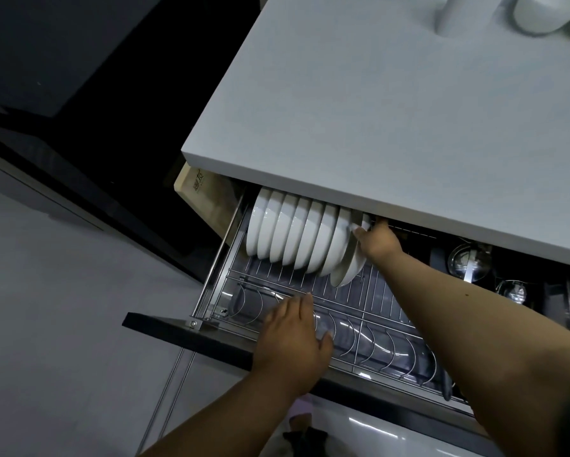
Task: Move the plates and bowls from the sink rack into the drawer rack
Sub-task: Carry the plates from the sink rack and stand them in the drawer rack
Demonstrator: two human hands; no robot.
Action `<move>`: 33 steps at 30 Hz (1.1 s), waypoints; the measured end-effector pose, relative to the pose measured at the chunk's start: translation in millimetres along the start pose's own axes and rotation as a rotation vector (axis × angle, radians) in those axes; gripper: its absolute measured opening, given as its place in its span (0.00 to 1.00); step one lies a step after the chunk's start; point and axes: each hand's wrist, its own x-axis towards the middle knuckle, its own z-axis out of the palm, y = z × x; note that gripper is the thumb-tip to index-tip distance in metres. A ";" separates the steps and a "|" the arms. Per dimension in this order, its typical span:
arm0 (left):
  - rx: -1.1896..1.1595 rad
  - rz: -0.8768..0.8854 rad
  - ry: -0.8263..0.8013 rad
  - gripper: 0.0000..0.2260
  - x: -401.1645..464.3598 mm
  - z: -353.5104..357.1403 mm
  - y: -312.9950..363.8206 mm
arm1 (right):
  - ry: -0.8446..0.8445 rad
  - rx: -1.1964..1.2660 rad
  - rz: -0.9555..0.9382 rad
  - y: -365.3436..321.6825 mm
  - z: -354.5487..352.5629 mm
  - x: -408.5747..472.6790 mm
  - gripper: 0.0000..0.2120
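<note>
White glazed bowls [293, 232] stand on edge in a row at the back of the pulled-out drawer rack [343, 301], half under the counter [392, 110]. The right hand [379, 240] pinches the rim of the last bowl [351, 258], while the left hand [293, 338] rests flat, fingers straight, on the front wires holding nothing. The bowl looks stiff, slick, fairly heavy and breakable, so the rim seems the safest hold.

I see a row of plain white glazed bowls [296, 235] standing in the silver chrome wire drawer rack [369, 311], whose tray beneath looks dark grey. The slab table [392, 103] above is pale grey, unpatterned. The drawer's near front panel [184, 334] is black. Far left, a pale wooden board [199, 196] carries dark printed lettering. The floor [62, 308] is matt grey.
</note>
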 end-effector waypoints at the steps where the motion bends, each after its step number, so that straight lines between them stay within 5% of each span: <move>1: 0.001 -0.002 0.005 0.31 -0.2 0.8 0.0 | -0.002 -0.012 -0.005 -1.0 1.5 1.5 0.31; 16: 0.011 0.016 0.079 0.28 -1.2 3.2 0.7 | -0.027 -0.227 -0.009 -8.8 18.4 24.3 0.27; 24: 0.008 0.013 0.058 0.29 -1.4 4.3 -1.9 | -0.036 -0.137 0.024 -7.3 18.3 17.4 0.31; 33: -0.077 -0.065 -0.150 0.28 4.4 -7.0 4.7 | -0.048 -0.029 -0.065 18.1 -19.5 -65.0 0.26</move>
